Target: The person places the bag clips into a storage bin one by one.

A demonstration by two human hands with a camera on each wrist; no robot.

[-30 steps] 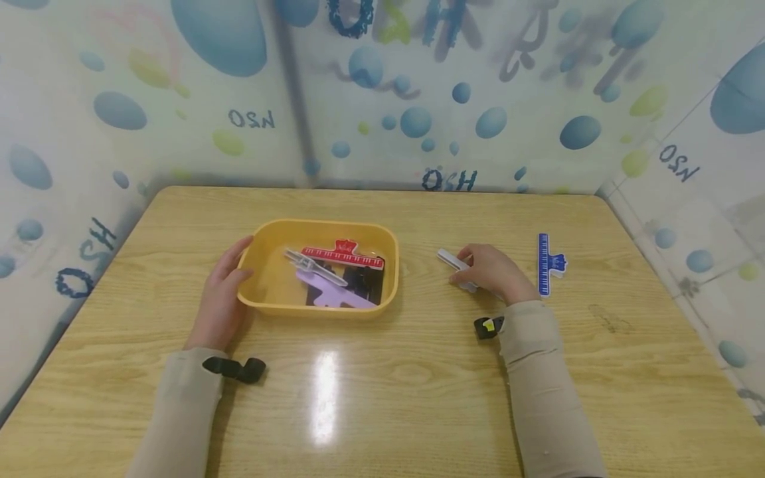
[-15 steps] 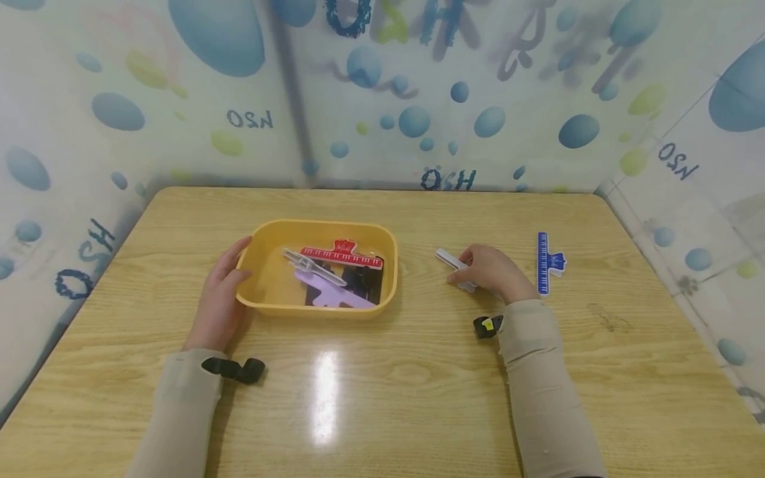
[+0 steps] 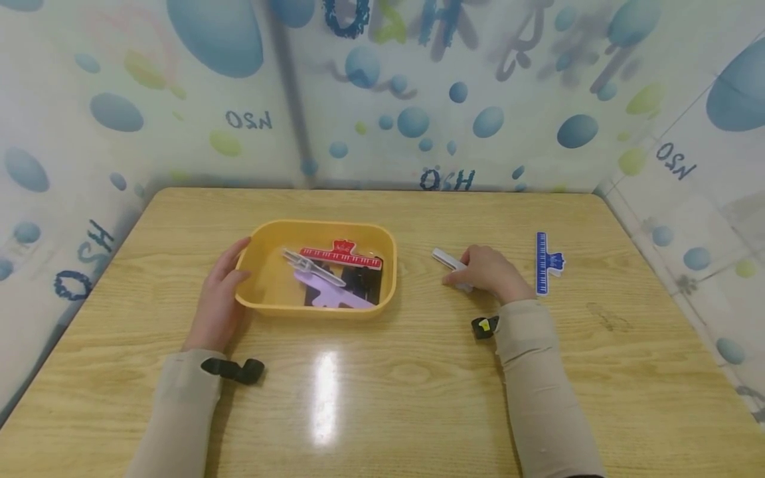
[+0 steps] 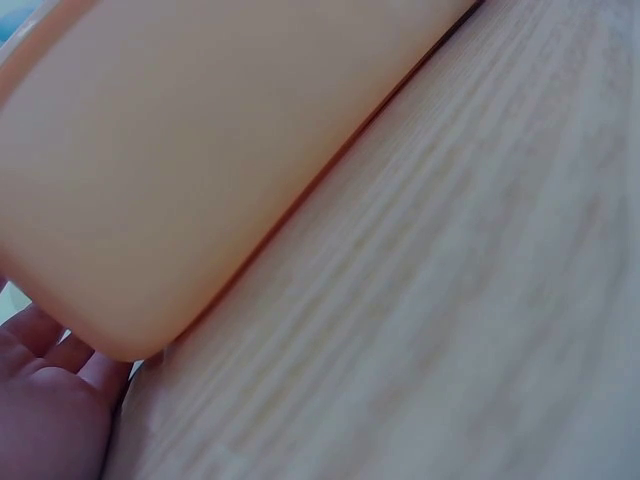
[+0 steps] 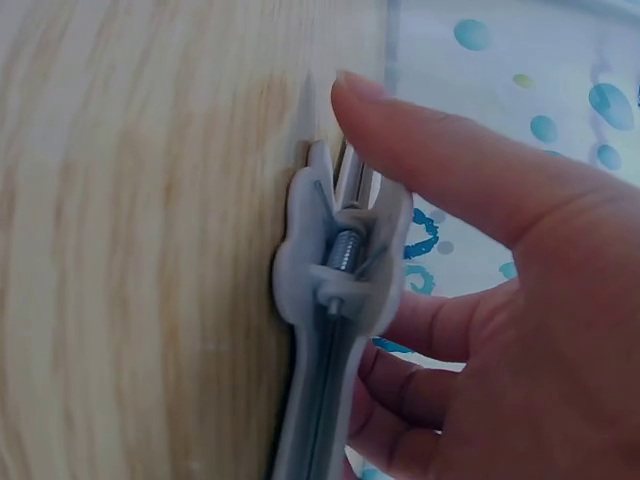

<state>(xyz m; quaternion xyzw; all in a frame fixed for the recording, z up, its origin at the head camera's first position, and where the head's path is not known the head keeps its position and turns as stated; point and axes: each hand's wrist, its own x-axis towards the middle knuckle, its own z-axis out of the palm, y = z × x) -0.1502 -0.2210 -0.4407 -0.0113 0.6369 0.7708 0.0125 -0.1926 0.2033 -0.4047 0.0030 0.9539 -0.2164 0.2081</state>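
Observation:
In the head view my left hand (image 3: 218, 295) holds the left end of a yellow plastic basin (image 3: 257, 229), thumb at the rim. The left wrist view shows its fingers by the outer wall. My right hand (image 3: 491, 272) grips a pale grey spring clip (image 3: 448, 259) low over the table. In the right wrist view the clip (image 5: 340, 270) shows its coiled spring, with the thumb on one side and other fingers behind. Inside the basin lie a red clip (image 3: 340, 256), a lilac clip (image 3: 331, 292), a whitish clip (image 3: 313, 267) and black pieces (image 3: 361, 282).
A blue clip (image 3: 542, 264) with ruler-like marks lies on the wooden table (image 3: 418, 385), right of my right hand. Patterned walls (image 3: 382, 99) stand behind the table and at both sides. A small black device (image 3: 245, 372) is strapped at each wrist.
The right hand shifts very slightly left with the grey clip. The whole view drifts a little; the left hand keeps its place at the basin, and the basin's contents look the same.

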